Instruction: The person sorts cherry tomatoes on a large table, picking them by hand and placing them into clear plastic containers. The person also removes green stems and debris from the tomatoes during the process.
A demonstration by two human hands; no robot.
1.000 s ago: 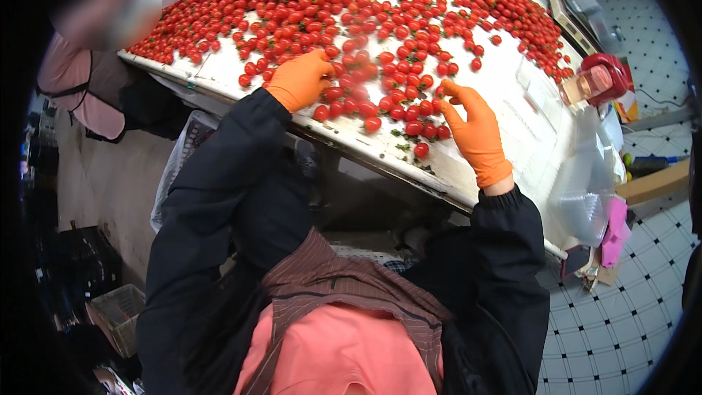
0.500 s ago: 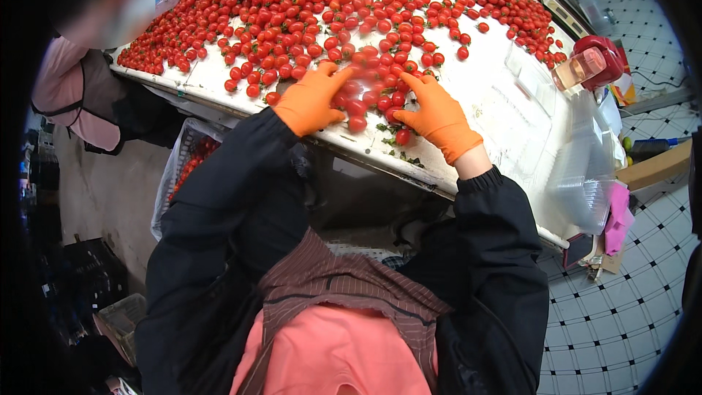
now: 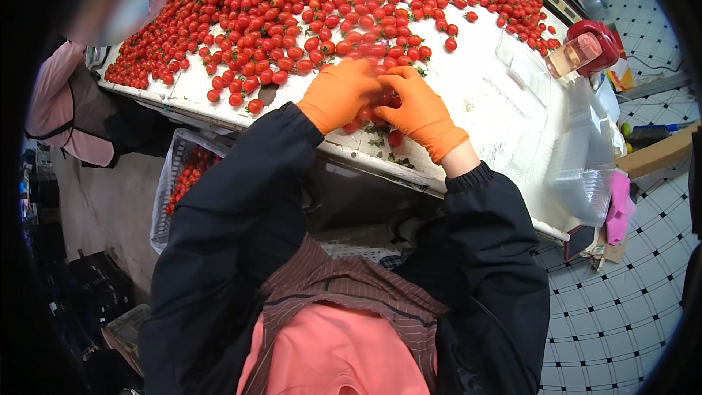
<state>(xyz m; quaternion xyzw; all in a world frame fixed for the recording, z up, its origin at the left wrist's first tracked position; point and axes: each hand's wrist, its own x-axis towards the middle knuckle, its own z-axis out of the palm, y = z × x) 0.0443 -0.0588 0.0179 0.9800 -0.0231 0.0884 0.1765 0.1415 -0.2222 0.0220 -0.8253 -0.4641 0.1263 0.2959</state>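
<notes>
Both of my hands wear orange gloves and meet at the table's near edge, among loose red cherry tomatoes (image 3: 285, 36). My left hand (image 3: 341, 93) is closed, its fingers curled inward against some of the tomatoes. Facing it, my right hand (image 3: 418, 110) bends its fingers and thumb round tomatoes from the other side. A few tomatoes show in the gap between the two hands; the fingers partly hide them. One cherry tomato (image 3: 395, 138) lies just below my right hand, beside scraps of green stems (image 3: 379, 130).
The white table (image 3: 482, 124) carries a wide heap of tomatoes toward the back. Stacked clear plastic trays (image 3: 581, 175) and a red tape dispenser (image 3: 594, 45) stand at right. A lined basket (image 3: 170, 197) of tomatoes sits below left. Another person's pink sleeve (image 3: 58, 95) is at far left.
My hands have drawn together, and their fingers, which were spread apart, now curl round the tomatoes between them. The view has shifted slightly.
</notes>
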